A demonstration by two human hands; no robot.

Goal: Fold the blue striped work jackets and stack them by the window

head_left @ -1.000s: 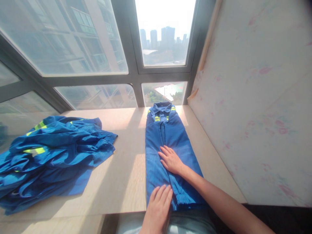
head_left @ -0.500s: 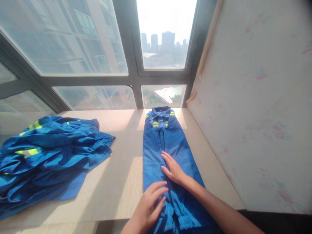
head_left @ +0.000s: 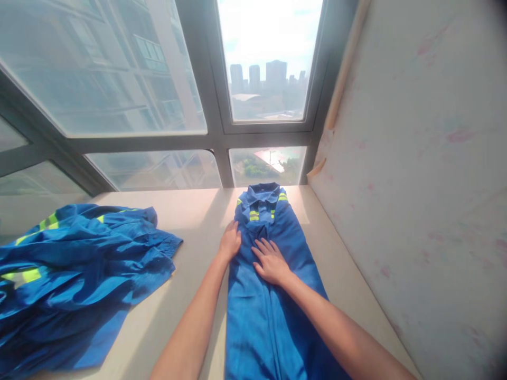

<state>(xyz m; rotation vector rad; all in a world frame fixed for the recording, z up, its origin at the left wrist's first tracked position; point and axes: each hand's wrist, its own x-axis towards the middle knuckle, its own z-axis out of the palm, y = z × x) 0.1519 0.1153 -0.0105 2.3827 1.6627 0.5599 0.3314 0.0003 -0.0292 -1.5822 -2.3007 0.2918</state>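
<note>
Sunlit pale-wood bench (head_left: 198,214): blue collared fabric garment (head_left: 249,301) centred, flattened lengthwise, apparently part-folded; crumpled blue fabric garment (head_left: 91,269) at left, unfolded. My right grip (head_left: 272,264) lies open, flat upon the former; left grip (head_left: 230,240) curled at its edge, hold indeterminable.

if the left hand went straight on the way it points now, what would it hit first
Most likely the folded blue garment, at its yellow-striped shoulder just ahead; the left hand appears to touch the garment's side edge, though its exact height is unclear.
</note>
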